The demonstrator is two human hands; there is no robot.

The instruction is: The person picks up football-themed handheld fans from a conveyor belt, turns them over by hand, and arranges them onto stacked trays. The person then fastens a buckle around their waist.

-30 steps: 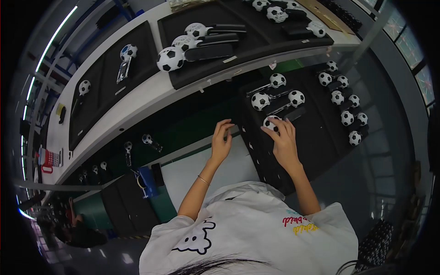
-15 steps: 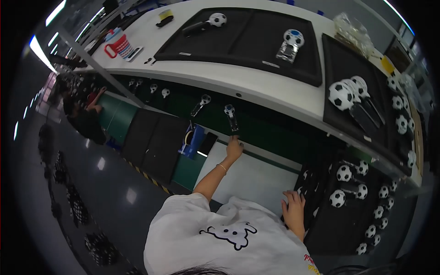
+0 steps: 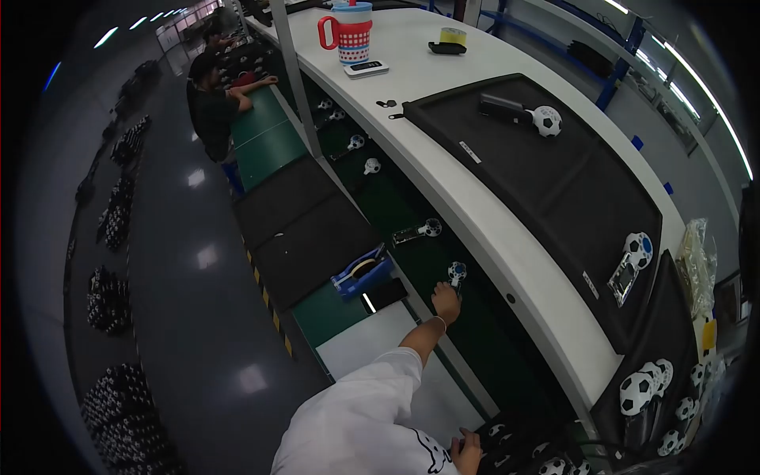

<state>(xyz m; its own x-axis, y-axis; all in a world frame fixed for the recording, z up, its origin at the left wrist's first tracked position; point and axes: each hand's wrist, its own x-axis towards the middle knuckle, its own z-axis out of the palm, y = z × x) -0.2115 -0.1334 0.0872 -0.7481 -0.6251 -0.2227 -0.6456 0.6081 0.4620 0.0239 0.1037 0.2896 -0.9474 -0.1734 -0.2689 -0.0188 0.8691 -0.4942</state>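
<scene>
My left hand point(image 3: 446, 303) is closed on the handle of a device with a soccer-ball head point(image 3: 457, 271), on the green conveyor under the white shelf. My right hand point(image 3: 466, 452) rests low in the view, at the end of the pale work surface point(image 3: 368, 348); its fingers are partly curled and what lies under them is hidden. Another soccer-ball device point(image 3: 430, 228) with a bare handle lies farther along the conveyor. Beside the pale surface are a dark phone-like object point(image 3: 385, 295) and a blue tape dispenser point(image 3: 360, 271).
Above the conveyor runs a white shelf point(image 3: 443, 162) with a black mat point(image 3: 554, 182), more ball devices and a red-handled cup point(image 3: 354, 36). A metal post point(image 3: 294, 79) stands beyond. A co-worker point(image 3: 212, 111) sits at the far green table point(image 3: 265, 138).
The view has swung left along the line. My left hand has reached out to the conveyor and closed on a device. My right hand has left the ball on the black mat.
</scene>
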